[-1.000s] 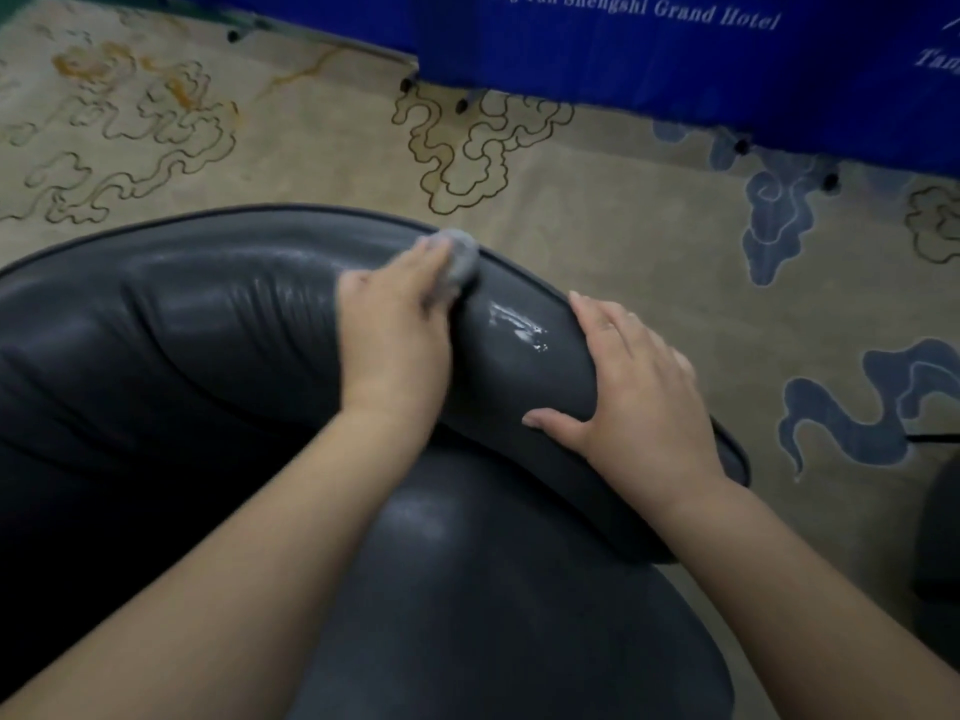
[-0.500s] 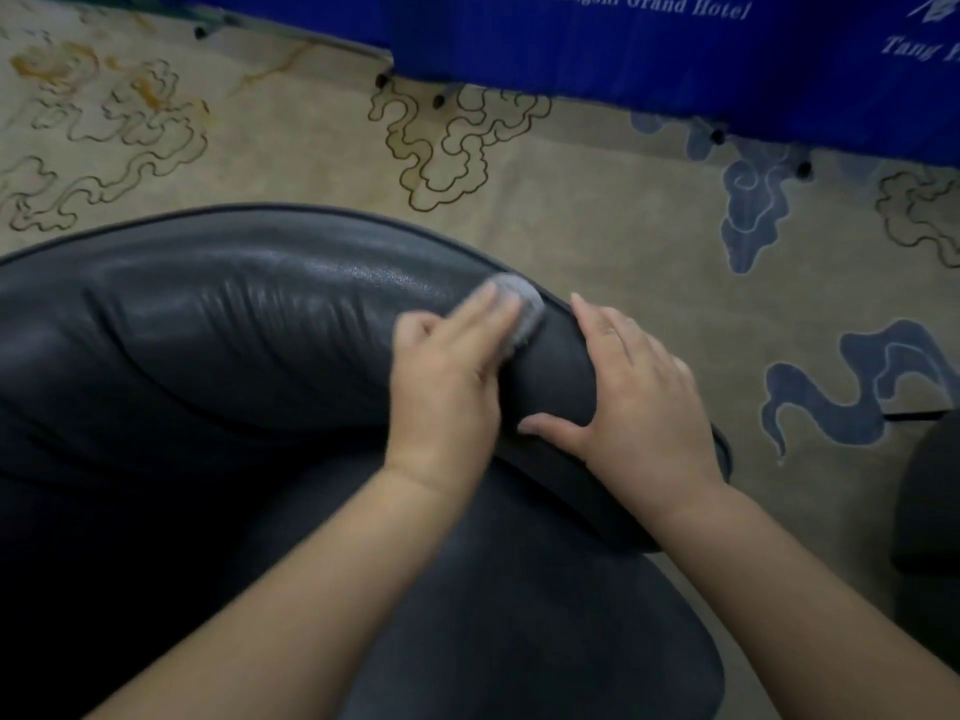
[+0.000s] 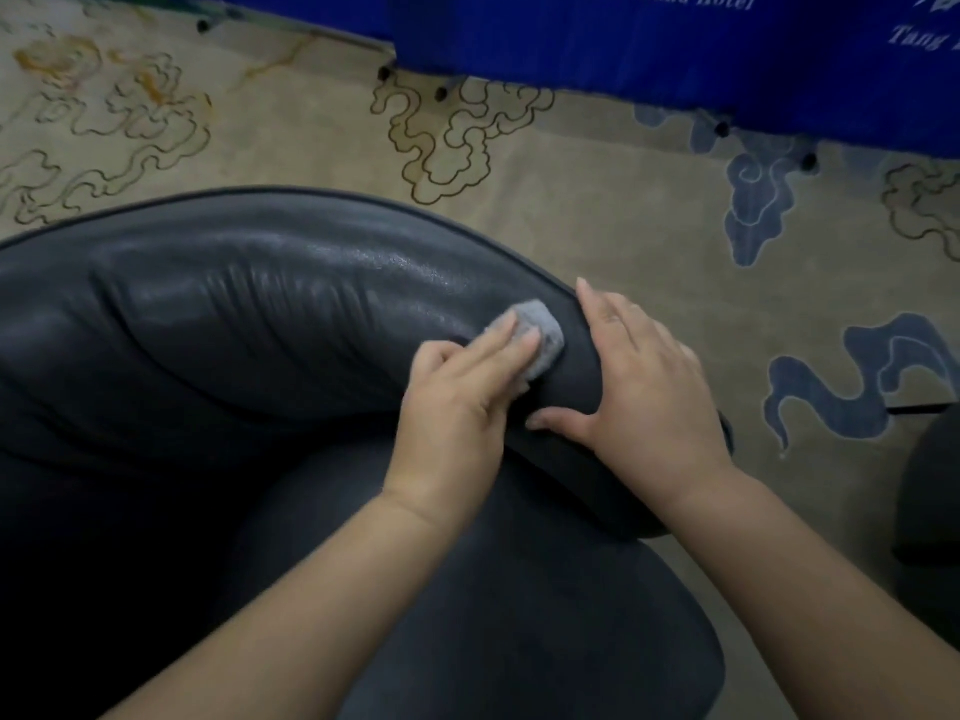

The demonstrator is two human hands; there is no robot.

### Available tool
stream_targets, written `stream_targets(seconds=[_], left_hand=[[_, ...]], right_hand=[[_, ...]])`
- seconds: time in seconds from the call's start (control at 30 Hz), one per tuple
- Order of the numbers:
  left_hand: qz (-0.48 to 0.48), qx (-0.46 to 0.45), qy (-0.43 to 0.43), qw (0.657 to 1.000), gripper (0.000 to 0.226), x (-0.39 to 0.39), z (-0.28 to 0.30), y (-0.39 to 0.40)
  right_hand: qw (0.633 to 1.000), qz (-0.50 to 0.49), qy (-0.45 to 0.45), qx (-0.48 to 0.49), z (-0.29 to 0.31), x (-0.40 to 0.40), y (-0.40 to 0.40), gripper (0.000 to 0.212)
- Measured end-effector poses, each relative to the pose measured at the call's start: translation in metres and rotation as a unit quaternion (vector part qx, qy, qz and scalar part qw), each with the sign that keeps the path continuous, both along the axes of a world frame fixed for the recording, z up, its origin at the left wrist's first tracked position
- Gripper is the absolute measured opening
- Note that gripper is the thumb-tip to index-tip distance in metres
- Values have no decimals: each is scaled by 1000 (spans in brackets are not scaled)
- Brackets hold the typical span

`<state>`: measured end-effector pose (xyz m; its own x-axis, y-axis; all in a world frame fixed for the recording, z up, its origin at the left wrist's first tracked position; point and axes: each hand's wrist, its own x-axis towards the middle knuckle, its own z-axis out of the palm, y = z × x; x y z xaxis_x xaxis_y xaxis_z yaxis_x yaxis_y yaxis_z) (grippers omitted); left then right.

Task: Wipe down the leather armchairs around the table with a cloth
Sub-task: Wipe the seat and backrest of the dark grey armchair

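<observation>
Pressing a small grey cloth [image 3: 540, 337] flat under straight fingers, the left hand [image 3: 460, 402] works on the padded rim of the dark leather armchair [image 3: 249, 324], while the right hand [image 3: 647, 376] lies spread on the same rim just beside it, thumb stretched toward the left hand. Around the chair lies a beige carpet [image 3: 597, 210] with cloud swirls in gold and blue, and a blue drape [image 3: 649, 44] with white lettering hangs along the far edge, small dark feet showing beneath it. A second dark seat [image 3: 930, 501] is cut off at the right border. Compared with a second ago, the cloth has slid along the rim toward the right hand, and the wet streak seen there is gone. Most of the cloth is hidden under the fingers; the lettering is cropped.
</observation>
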<state>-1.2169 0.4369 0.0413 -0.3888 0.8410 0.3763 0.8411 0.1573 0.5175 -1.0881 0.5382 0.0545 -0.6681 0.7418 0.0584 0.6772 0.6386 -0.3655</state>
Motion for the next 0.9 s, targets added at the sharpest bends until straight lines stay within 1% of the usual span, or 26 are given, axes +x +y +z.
stream_targets(seconds=[0.07, 0.1, 0.17, 0.2, 0.23, 0.3, 0.37, 0.43, 0.5, 0.6, 0.67, 0.8, 0.87, 0.9], left_hand=[[-30, 5, 1, 1000, 41, -8, 10, -8], [1, 13, 2, 1000, 43, -21, 14, -8], [145, 30, -18, 989, 43, -56, 18, -2], [194, 33, -33, 980, 41, -69, 18, 2], [204, 31, -36, 978, 39, -72, 15, 6], [157, 28, -22, 987, 37, -54, 5, 10], [88, 39, -25, 995, 36, -21, -3, 12], [41, 44, -32, 998, 36, 3, -8, 7], [5, 39, -36, 999, 35, 11, -14, 0], [-52, 34, -15, 998, 34, 12, -21, -8], [-67, 29, -4, 997, 35, 11, -26, -12], [-76, 23, 6, 997, 33, 14, -27, -20], [-92, 16, -6, 996, 32, 12, -18, -28], [-85, 24, -11, 996, 31, 7, -11, -32]], right_hand=[[1000, 2, -8, 8, -2, 6, -2, 116], [1000, 0, -13, 16, -3, 10, -3, 117], [999, 0, -21, 25, -5, 18, -5, 118], [999, 0, -22, 28, -6, 21, -5, 118], [999, 0, -22, 30, -6, 22, -5, 119], [999, 0, -20, 35, -7, 24, -6, 119], [999, -7, -13, 46, -9, 23, -6, 119], [999, -7, -10, 53, -10, 22, -6, 119], [998, -5, -17, 57, -11, 23, -7, 121], [998, -10, -36, 55, -9, 22, -9, 125], [997, -11, -54, 47, -7, 23, -12, 127], [995, -16, -68, 67, -10, 27, -18, 127], [995, -20, -70, 66, -10, 27, -18, 127], [995, -19, -74, 65, -9, 27, -18, 128]])
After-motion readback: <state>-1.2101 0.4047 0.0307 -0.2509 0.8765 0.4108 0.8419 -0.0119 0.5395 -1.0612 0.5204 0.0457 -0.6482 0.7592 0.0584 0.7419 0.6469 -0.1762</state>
